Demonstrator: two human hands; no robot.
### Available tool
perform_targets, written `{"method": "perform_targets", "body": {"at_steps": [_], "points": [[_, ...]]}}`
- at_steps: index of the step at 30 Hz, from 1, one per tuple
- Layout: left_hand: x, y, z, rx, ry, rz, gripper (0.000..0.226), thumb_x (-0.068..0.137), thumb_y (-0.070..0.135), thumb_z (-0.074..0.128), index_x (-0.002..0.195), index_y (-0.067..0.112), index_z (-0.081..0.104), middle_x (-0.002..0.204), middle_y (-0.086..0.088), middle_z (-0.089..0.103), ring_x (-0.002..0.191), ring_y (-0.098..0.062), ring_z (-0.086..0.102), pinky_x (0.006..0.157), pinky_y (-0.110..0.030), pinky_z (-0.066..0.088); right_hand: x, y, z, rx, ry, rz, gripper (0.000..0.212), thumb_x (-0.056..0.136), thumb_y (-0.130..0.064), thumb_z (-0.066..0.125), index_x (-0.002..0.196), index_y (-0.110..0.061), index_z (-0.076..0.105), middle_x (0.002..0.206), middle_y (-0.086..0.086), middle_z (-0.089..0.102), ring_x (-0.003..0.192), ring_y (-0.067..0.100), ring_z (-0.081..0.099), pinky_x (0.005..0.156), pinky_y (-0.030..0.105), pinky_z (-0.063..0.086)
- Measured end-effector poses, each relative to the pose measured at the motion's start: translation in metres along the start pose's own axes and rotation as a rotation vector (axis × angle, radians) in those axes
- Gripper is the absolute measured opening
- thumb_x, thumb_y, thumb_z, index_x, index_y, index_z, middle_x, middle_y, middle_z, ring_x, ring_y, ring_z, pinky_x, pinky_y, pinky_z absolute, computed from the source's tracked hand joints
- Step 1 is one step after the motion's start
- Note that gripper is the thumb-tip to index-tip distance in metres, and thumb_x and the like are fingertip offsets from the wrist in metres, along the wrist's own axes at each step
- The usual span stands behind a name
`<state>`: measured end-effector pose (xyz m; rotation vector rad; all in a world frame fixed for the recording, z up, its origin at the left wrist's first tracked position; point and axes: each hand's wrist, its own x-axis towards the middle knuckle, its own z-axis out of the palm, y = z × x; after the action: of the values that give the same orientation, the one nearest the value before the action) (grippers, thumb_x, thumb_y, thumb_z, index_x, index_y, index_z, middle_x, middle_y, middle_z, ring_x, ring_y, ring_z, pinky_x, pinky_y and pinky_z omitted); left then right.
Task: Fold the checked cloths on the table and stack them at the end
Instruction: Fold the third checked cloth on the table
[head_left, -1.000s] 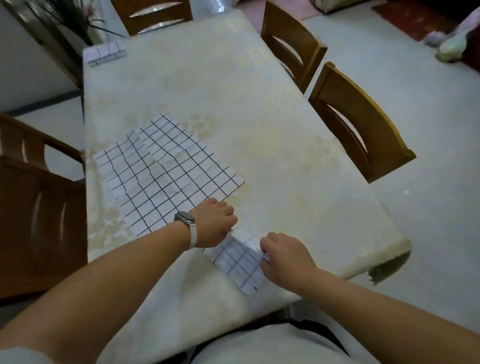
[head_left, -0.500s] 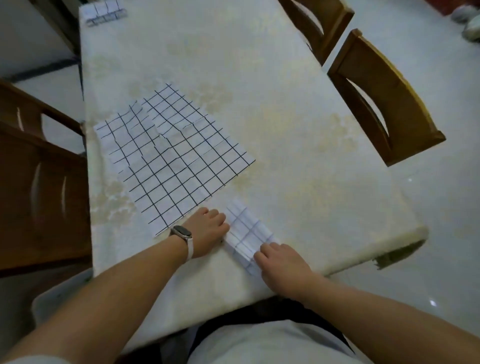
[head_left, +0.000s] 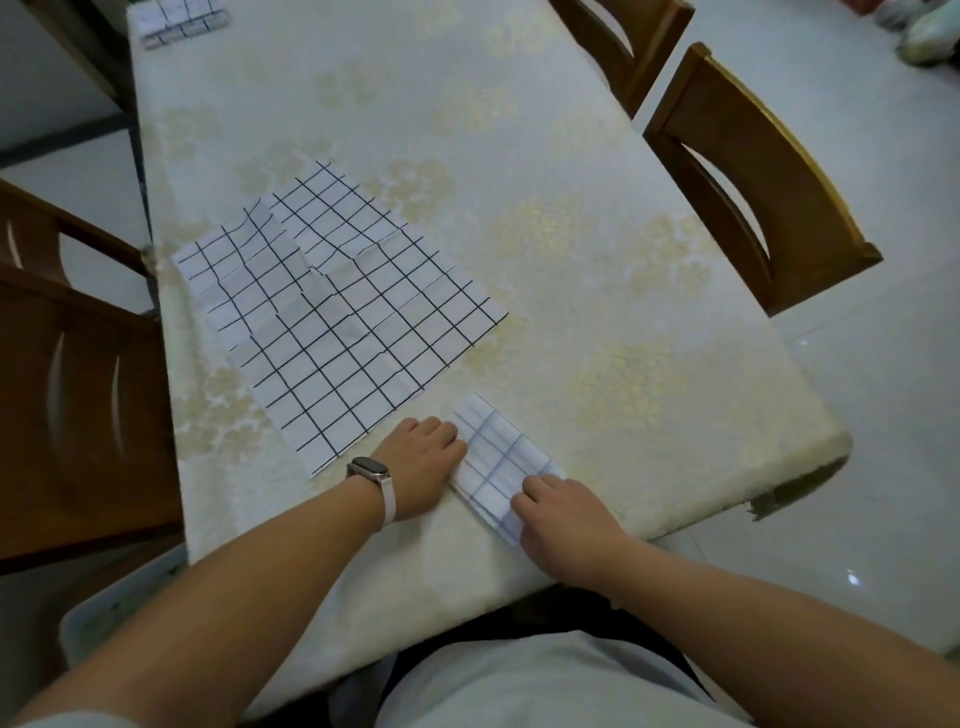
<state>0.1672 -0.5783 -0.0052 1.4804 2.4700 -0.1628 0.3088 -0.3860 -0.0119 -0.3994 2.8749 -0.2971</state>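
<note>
Item 1. A folded cloth, white with pale blue check lines, lies as a narrow strip on the tabletop, close to its near edge and directly in front of the person. The strip runs diagonally, far-left to near-right.

Item 2. The left grip sits at the strip's left long edge. Its fingers are curled, with the knuckles against the fabric. Contact is evident, but whether it pinches the edge cannot be told. A wrist band with a small watch is on that arm.

Item 3. The right grip is closed on the strip's near end, its bent fingers bearing down over the fabric. The thumb is hidden.

Item 4. An unfolded cloth, white with black check lines, lies spread and somewhat creased to the far left of the strip. Its near corner is just beside the left wrist. It is apart from the folded cloth.

Item 5. A small stack of checked cloths rests at the far left corner of the tabletop, well apart from both grips and partly cut off by the frame.

Item 6. Two wooden chairs stand along the right side on a pale tiled floor. A wooden chair back stands at the left side.
</note>
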Motion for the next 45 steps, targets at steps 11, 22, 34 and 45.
{"method": "perform_targets", "body": {"at_steps": [11, 22, 34, 45], "points": [[0.04, 0.003, -0.018, -0.114, 0.054, -0.105, 0.025, 0.091, 0.03, 0.043, 0.11, 0.018, 0.055, 0.104, -0.005, 0.056, 0.088, -0.025, 0.05, 0.073, -0.038, 0.044, 0.006, 0.019, -0.011, 0.129, -0.051, 0.46, 0.031, 0.089, -0.035, 0.05, 0.111, -0.015, 0.054, 0.107, 0.006, 0.05, 0.092, 0.027, 0.048, 0.068, 0.037, 0.039], [0.07, 0.006, -0.018, 0.026, -0.071, -0.017, 0.032, 0.088, 0.035, 0.048, 0.115, 0.019, 0.05, 0.119, -0.007, 0.048, 0.106, -0.027, 0.045, 0.084, -0.04, 0.039, 0.014, 0.023, -0.003, 0.264, -0.044, 0.646, 0.027, 0.092, -0.035, 0.052, 0.11, -0.015, 0.055, 0.112, 0.006, 0.049, 0.099, 0.025, 0.048, 0.072, 0.034, 0.039], [0.076, -0.023, -0.031, -0.115, -0.246, -0.096, 0.024, 0.09, 0.041, 0.053, 0.109, 0.028, 0.057, 0.106, 0.003, 0.055, 0.1, -0.02, 0.05, 0.09, -0.038, 0.035, 0.02, 0.033, -0.018, 0.858, 0.007, 0.869, 0.014, 0.088, -0.023, 0.055, 0.078, -0.015, 0.05, 0.074, 0.004, 0.053, 0.064, 0.021, 0.051, 0.057, 0.032, 0.039], [0.026, -0.007, -0.015, -1.296, -0.066, -0.65, 0.009, 0.088, 0.019, 0.066, 0.086, 0.012, 0.06, 0.081, -0.005, 0.063, 0.073, -0.019, 0.058, 0.066, -0.035, 0.051, 0.011, 0.046, -0.034, 1.274, 0.103, 1.038, 0.012, 0.088, -0.022, 0.06, 0.081, -0.013, 0.059, 0.078, 0.006, 0.056, 0.068, 0.02, 0.051, 0.061, 0.03, 0.039]]}}
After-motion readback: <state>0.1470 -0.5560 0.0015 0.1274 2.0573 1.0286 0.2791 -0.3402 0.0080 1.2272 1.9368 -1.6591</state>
